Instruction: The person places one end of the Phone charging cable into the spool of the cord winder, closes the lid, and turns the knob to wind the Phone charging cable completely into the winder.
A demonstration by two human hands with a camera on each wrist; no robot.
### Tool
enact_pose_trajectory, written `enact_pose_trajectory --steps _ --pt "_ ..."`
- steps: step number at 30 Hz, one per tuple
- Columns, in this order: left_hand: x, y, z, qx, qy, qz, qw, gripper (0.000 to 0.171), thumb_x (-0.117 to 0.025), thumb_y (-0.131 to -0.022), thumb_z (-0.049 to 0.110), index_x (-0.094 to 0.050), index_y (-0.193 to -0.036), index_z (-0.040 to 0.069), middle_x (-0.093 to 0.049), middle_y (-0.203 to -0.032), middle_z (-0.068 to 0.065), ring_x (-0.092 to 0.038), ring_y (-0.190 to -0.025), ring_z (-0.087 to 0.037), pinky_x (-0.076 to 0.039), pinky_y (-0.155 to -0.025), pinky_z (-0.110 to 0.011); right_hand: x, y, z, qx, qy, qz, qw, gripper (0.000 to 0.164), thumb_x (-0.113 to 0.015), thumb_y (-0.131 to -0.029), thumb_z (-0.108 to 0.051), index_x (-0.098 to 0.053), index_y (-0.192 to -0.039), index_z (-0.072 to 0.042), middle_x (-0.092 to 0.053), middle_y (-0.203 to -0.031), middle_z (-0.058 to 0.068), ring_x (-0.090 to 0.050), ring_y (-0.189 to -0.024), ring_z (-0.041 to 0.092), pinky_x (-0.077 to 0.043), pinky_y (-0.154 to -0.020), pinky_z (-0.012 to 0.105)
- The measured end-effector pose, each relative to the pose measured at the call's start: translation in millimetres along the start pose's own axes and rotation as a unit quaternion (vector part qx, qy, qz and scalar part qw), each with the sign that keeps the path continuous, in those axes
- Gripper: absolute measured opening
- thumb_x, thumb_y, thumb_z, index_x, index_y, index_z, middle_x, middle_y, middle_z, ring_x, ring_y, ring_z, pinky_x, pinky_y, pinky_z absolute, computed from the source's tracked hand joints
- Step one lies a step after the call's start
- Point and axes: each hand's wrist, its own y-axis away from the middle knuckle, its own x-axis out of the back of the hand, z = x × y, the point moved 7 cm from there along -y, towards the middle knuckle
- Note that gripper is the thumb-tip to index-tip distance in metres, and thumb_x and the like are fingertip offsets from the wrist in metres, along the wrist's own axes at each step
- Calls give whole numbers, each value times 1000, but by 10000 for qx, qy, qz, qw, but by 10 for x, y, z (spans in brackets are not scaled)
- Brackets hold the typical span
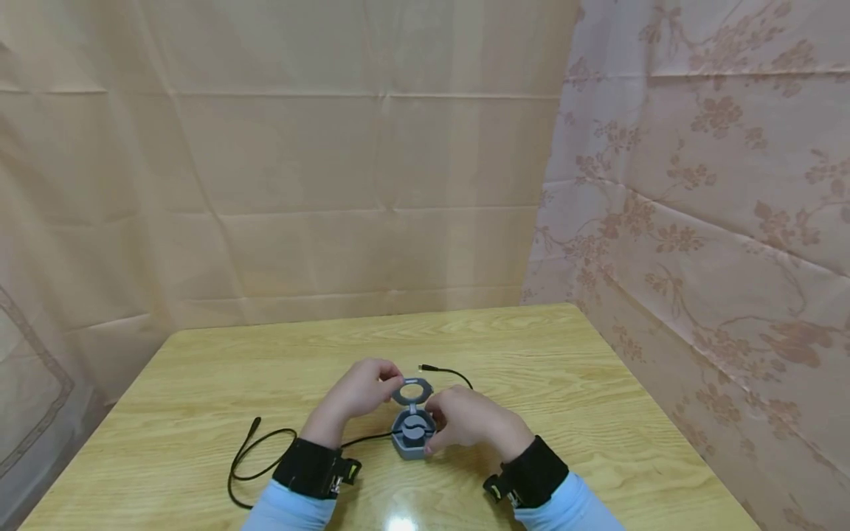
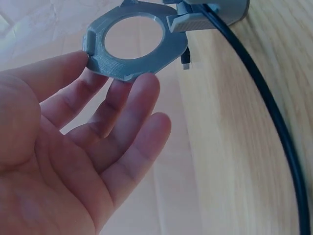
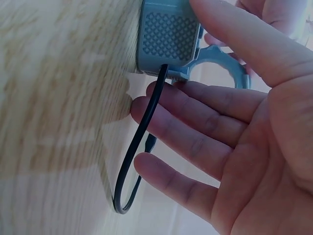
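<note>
A small grey cable-winder case (image 1: 408,445) stands on the table with its ring-shaped hinged lid (image 1: 412,382) raised. Inside the base shows a round core with an S-shaped groove, and a black cable (image 1: 368,439) passes out on both sides. My left hand (image 1: 361,387) pinches the edge of the lid between thumb and fingertips; its other fingers (image 2: 146,142) are loosely bent. At the base's right side, my right hand (image 1: 468,418) grips with the thumb at the front and the fingertips toward the hinge. In the right wrist view, the textured side wall faces the palm.
On the left, the cable lies in a loose loop (image 1: 232,472) ending in a plug (image 1: 255,425). Its other end, a small connector (image 1: 430,367), rests behind the case. The wooden table (image 1: 598,442) meets hanging cloth (image 1: 332,184) at the back and right.
</note>
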Motion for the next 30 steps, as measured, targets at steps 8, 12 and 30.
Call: enact_pose_trajectory --steps 8,12,30 --pt "5 28 22 -326 2 -374 9988 18 -64 -102 22 -73 -101 6 -67 -89 -1 -60 -79 -17 -48 -67 -36 -16 -15 38 30 -200 -7 9998 36 -90 -77 -33 -72 -100 -12 -62 -76 -9 -53 -66 5 -45 -59 24" --pt "-10 54 20 -422 -45 -576 9974 19 -64 -102 24 -71 -99 8 -67 -91 -4 -59 -81 -17 -48 -71 -38 -17 -18 46 165 -201 5 9997 37 -90 -78 -33 -72 -100 -10 -62 -75 -10 -54 -66 5 -46 -60 24" --pt "-70 149 -40 -356 312 -1075 9931 21 -62 -103 31 -67 -100 11 -69 -91 -8 -65 -89 -29 -50 -77 -41 -16 -6 111 -20 -596 16 9982 45 -91 -75 -31 -71 -104 -3 -64 -79 -6 -57 -70 7 -49 -64 26"
